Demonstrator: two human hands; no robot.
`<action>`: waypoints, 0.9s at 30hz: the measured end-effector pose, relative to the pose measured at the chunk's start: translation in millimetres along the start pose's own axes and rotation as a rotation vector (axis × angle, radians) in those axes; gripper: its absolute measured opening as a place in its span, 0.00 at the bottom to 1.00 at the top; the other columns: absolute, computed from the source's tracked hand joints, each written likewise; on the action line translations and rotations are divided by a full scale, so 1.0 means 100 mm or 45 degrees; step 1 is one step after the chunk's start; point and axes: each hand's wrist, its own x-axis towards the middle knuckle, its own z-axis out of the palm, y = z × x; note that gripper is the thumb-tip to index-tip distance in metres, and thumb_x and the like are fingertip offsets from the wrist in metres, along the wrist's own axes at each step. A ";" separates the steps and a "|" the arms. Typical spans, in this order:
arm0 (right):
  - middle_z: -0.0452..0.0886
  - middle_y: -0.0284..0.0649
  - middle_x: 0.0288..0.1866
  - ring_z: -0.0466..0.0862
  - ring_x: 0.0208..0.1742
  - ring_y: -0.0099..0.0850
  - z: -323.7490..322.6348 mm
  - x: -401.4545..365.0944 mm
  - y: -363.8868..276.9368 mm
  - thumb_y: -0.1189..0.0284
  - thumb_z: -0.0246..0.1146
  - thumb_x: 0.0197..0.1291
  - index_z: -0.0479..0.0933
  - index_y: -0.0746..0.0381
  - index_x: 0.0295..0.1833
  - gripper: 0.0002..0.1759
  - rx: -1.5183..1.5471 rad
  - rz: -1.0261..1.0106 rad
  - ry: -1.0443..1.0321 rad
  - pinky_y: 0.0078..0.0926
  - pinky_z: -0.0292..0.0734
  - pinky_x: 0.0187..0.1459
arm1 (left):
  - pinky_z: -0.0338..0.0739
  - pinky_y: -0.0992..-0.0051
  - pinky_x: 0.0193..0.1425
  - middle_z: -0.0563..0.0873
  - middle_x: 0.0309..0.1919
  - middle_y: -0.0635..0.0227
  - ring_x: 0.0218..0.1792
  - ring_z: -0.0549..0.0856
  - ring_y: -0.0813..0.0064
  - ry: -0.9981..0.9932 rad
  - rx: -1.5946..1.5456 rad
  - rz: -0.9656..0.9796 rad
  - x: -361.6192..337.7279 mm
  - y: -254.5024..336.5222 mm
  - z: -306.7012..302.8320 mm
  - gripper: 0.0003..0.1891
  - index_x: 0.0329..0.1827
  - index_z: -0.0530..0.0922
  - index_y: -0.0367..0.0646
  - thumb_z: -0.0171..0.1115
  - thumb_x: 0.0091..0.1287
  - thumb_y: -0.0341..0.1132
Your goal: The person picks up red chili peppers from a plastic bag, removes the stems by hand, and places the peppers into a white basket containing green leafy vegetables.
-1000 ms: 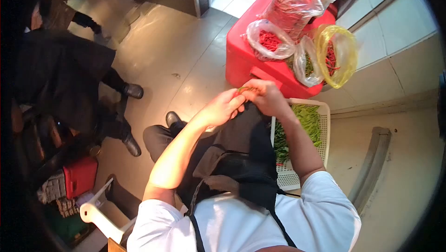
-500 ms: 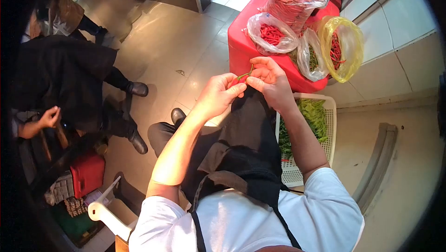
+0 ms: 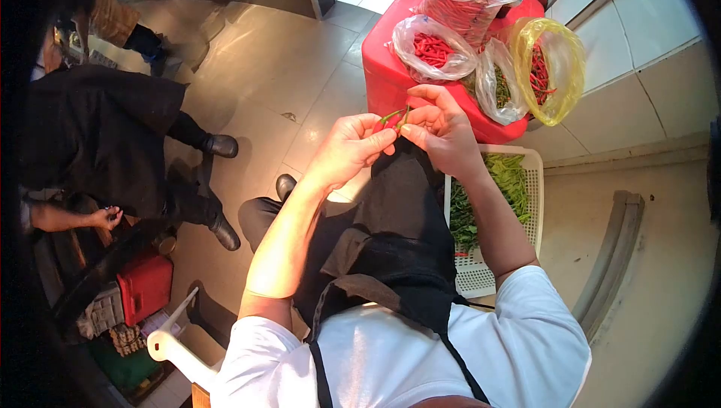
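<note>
In front of the red stool-like stand, my left hand (image 3: pixel 351 146) pinches a small red chili pepper (image 3: pixel 381 125) between thumb and fingers. Its green stem shows at the fingertips. Close against it, my right hand (image 3: pixel 444 136) has thumb and index finger closed on a thin green stalk, its other fingers curled; whether this belongs to the same chili cannot be made out. Just beyond the hands, a clear plastic bag (image 3: pixel 405 32) of cut red chilies (image 3: pixel 433 50) lies rolled open. Beside it are a second clear bag (image 3: pixel 490 100) with greenish bits and a yellow bag (image 3: pixel 574 70) holding red chilies (image 3: pixel 539 77).
The bags rest on a red plastic surface (image 3: pixel 379 55). A white basket (image 3: pixel 535 205) of green leaves (image 3: pixel 507 182) stands below my right forearm, by the tiled wall (image 3: pixel 631 32). On the left sits another person in a black apron (image 3: pixel 98 130), near a red box (image 3: pixel 145 288).
My fingers have shifted slightly around the chili, and its green stem now stands out more. At left, the other person's hand has moved down and right.
</note>
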 end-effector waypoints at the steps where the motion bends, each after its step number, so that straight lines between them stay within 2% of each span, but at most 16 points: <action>1: 0.83 0.35 0.34 0.80 0.32 0.19 -0.02 0.01 0.00 0.82 0.64 0.59 0.66 0.64 0.63 0.26 -0.079 -0.028 -0.019 0.17 0.73 0.33 | 0.63 0.86 0.26 0.83 0.27 0.74 0.23 0.72 0.90 0.008 0.072 -0.003 0.01 0.01 -0.01 0.10 0.42 0.81 0.39 0.65 0.69 0.38; 5: 0.82 0.33 0.28 0.79 0.28 0.17 -0.02 0.01 -0.18 0.81 0.65 0.55 0.67 0.63 0.64 0.30 -0.669 -0.188 -0.074 0.19 0.74 0.30 | 0.70 0.80 0.30 0.84 0.25 0.75 0.25 0.77 0.86 0.110 0.431 0.153 0.03 0.00 -0.02 0.10 0.37 0.83 0.38 0.69 0.64 0.37; 10: 0.81 0.32 0.25 0.78 0.26 0.17 0.00 0.02 -0.21 0.81 0.66 0.53 0.69 0.63 0.58 0.26 -0.794 -0.292 -0.076 0.19 0.74 0.29 | 0.72 0.75 0.32 0.83 0.21 0.70 0.25 0.77 0.85 0.244 0.839 0.133 -0.02 0.19 0.04 0.09 0.34 0.85 0.38 0.72 0.59 0.35; 11: 0.81 0.32 0.25 0.79 0.26 0.17 0.00 0.01 -0.20 0.81 0.66 0.53 0.70 0.63 0.57 0.24 -0.795 -0.286 -0.066 0.19 0.74 0.29 | 0.70 0.76 0.31 0.81 0.21 0.74 0.26 0.75 0.86 0.245 0.842 0.156 -0.02 0.20 0.06 0.09 0.33 0.84 0.38 0.72 0.60 0.35; 13: 0.81 0.34 0.27 0.79 0.28 0.18 -0.01 0.01 -0.14 0.82 0.65 0.53 0.68 0.64 0.54 0.23 -0.678 -0.229 -0.026 0.19 0.73 0.30 | 0.66 0.80 0.29 0.77 0.21 0.81 0.26 0.70 0.89 0.249 0.849 0.204 -0.01 0.21 0.11 0.09 0.32 0.83 0.37 0.72 0.61 0.34; 14: 0.81 0.34 0.28 0.79 0.28 0.18 -0.02 0.00 -0.10 0.83 0.64 0.53 0.67 0.64 0.53 0.22 -0.620 -0.203 -0.004 0.19 0.73 0.30 | 0.66 0.80 0.29 0.77 0.22 0.81 0.26 0.71 0.89 0.223 0.800 0.202 0.00 0.20 0.11 0.09 0.32 0.83 0.37 0.72 0.61 0.34; 17: 0.81 0.37 0.31 0.79 0.31 0.20 -0.08 0.01 0.05 0.86 0.61 0.52 0.64 0.64 0.52 0.22 0.158 0.071 0.038 0.18 0.71 0.32 | 0.68 0.79 0.30 0.80 0.23 0.78 0.26 0.73 0.87 0.134 0.632 0.201 0.07 0.17 0.10 0.08 0.34 0.84 0.37 0.71 0.62 0.33; 19: 0.80 0.39 0.32 0.79 0.32 0.21 -0.09 -0.01 0.02 0.88 0.60 0.51 0.63 0.64 0.52 0.22 0.353 0.184 0.098 0.18 0.70 0.32 | 0.73 0.77 0.32 0.85 0.25 0.73 0.27 0.78 0.85 0.066 0.485 0.209 0.11 0.16 0.11 0.08 0.36 0.85 0.36 0.70 0.61 0.33; 20: 0.80 0.39 0.33 0.78 0.32 0.22 -0.10 -0.02 0.00 0.88 0.59 0.51 0.63 0.63 0.52 0.23 0.451 0.239 0.130 0.18 0.70 0.33 | 0.72 0.78 0.31 0.85 0.26 0.73 0.26 0.78 0.86 0.051 0.460 0.182 0.13 0.16 0.13 0.08 0.37 0.84 0.37 0.70 0.62 0.32; 24: 0.80 0.41 0.33 0.79 0.32 0.25 -0.23 -0.13 0.12 0.88 0.59 0.52 0.65 0.62 0.52 0.22 0.778 0.240 0.107 0.19 0.72 0.33 | 0.66 0.83 0.27 0.85 0.27 0.74 0.24 0.75 0.89 -0.011 0.216 0.036 0.18 0.16 0.23 0.07 0.39 0.83 0.38 0.68 0.65 0.33; 27: 0.80 0.38 0.33 0.79 0.32 0.21 -0.50 -0.14 0.19 0.87 0.57 0.54 0.69 0.62 0.51 0.18 0.605 -0.018 0.320 0.18 0.73 0.34 | 0.61 0.85 0.23 0.82 0.26 0.74 0.20 0.70 0.89 0.006 0.066 -0.008 0.22 0.11 0.27 0.08 0.42 0.82 0.38 0.65 0.67 0.34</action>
